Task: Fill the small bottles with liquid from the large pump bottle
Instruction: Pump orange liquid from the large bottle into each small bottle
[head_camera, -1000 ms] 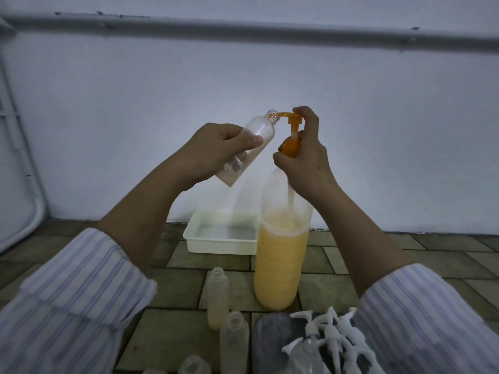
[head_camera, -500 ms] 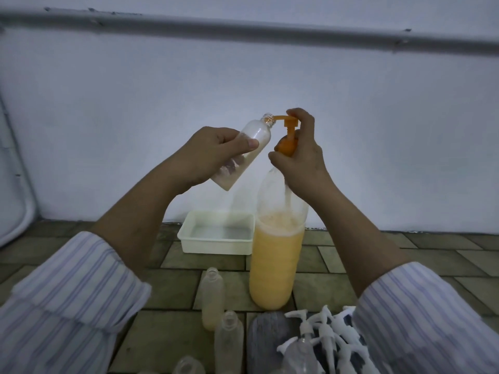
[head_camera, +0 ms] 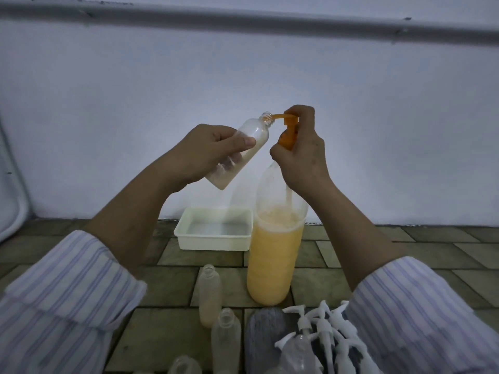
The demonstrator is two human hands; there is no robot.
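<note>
Raised small bottle (head_camera: 244, 147), one.

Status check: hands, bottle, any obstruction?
Left hand grips small bottle, tilted, mouth at orange pump spout. Right hand on pump of large bottle. Small bottle partly filled. Nothing in the way.

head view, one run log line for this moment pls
left hand grips tilted small clear bottle | right hand on orange pump head | spout at bottle mouth | large orange-liquid bottle upright
</note>
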